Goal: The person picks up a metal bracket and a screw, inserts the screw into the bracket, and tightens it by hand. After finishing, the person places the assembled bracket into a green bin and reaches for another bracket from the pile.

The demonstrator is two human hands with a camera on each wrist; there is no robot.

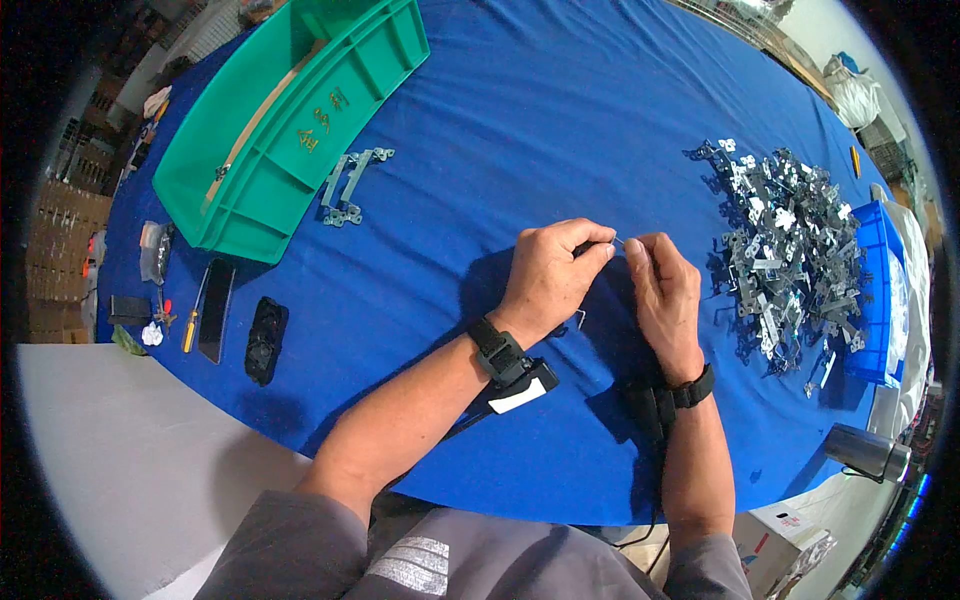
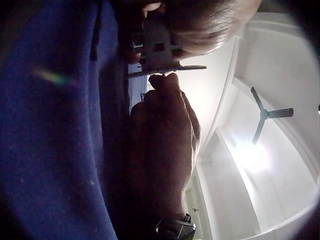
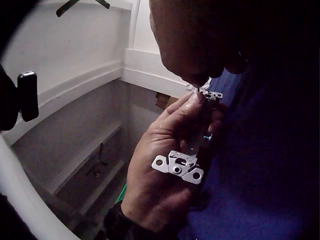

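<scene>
My left hand (image 1: pixel 555 275) grips a silver metal bracket (image 3: pixel 177 167), its near plate with holes lying over the palm in the right wrist view. The bracket's far end comes out past the thumb, and the fingers cover much of its middle. Facing it, my right hand (image 1: pixel 665 290) has thumb and forefinger pinched together right at that far end. A small part between those fingertips is mostly hidden, and I cannot tell its kind. In the left wrist view the right hand (image 2: pixel 162 145) meets the bracket's edge from below. A small bent metal piece (image 1: pixel 580 318) lies under the left wrist.
A heap of metal brackets (image 1: pixel 790 250) spreads at the right beside a blue bin (image 1: pixel 878 300). Two longer brackets (image 1: pixel 350 185) lie by the green crate (image 1: pixel 270 190). A phone (image 1: pixel 216 310), a black case (image 1: pixel 266 340) and a yellow-handled screwdriver (image 1: pixel 190 330) are at the left.
</scene>
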